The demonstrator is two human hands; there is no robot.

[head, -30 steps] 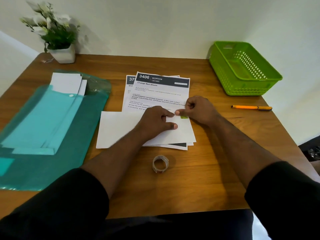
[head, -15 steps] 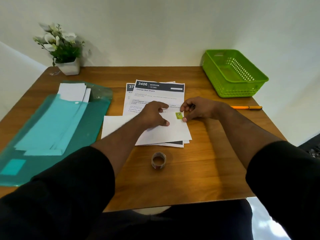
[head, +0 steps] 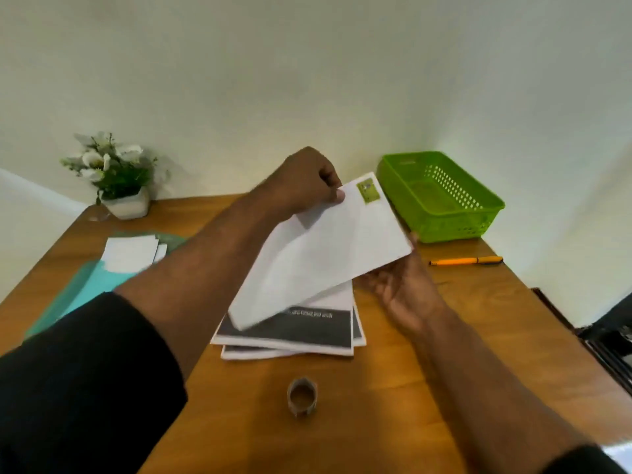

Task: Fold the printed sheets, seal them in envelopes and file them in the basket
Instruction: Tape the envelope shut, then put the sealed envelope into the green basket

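Pinching the white envelope (head: 325,248) aloft, left hand (head: 301,183); right hand (head: 400,285) spread beneath its edge.

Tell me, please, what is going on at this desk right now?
A person is holding a white envelope with a green sticker up above the stack of printed sheets. The left hand pinches its top edge and the right hand supports it from below. It is tilted toward the green basket, which looks empty. A tape roll and an orange pen lie on the wooden table.
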